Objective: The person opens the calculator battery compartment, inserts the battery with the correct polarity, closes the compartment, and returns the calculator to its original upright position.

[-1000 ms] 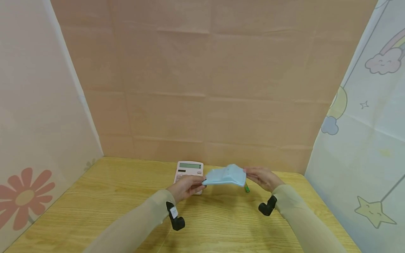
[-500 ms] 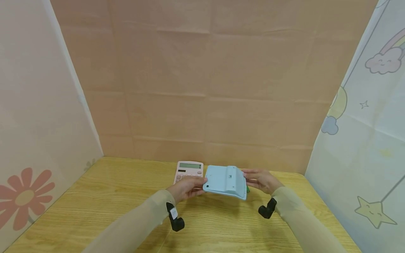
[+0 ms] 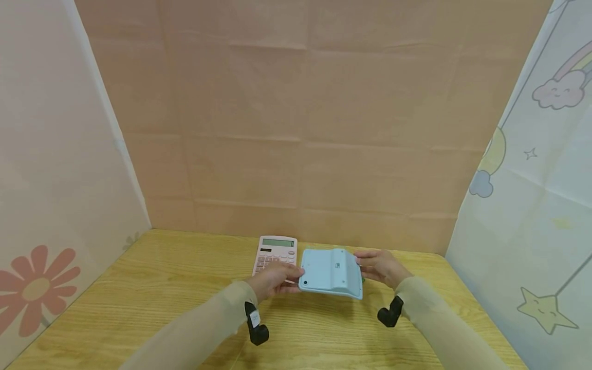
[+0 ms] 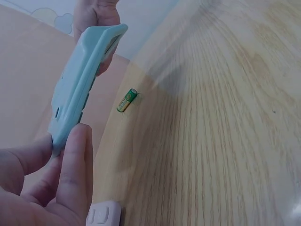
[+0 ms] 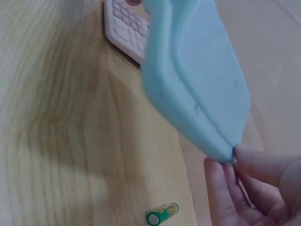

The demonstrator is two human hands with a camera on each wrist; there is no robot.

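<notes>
A light blue calculator [image 3: 321, 270] is held above the table with its back turned up; key edges show on its underside in the left wrist view. My left hand [image 3: 275, 281] pinches its left edge, thumb [image 4: 33, 155] on the back and fingers below. At the opposite edge, my right hand [image 3: 383, 268] pinches a corner, as the right wrist view shows with the thumb [image 5: 263, 165] on top. Beneath the calculator's right side lies a green battery [image 4: 127, 100], mostly hidden in the head view.
A pink calculator [image 3: 277, 252] lies face up on the wooden table [image 3: 194, 277], just behind my left hand. A brown sheet [image 3: 296, 128] stands along the table's back edge. Patterned panels rise on the left [image 3: 60, 180] and right [image 3: 532, 205].
The blue calculator has tilted so that its back faces the head camera more, and it has come slightly nearer and lower. Both hands keep their grip. The battery is now mostly covered.
</notes>
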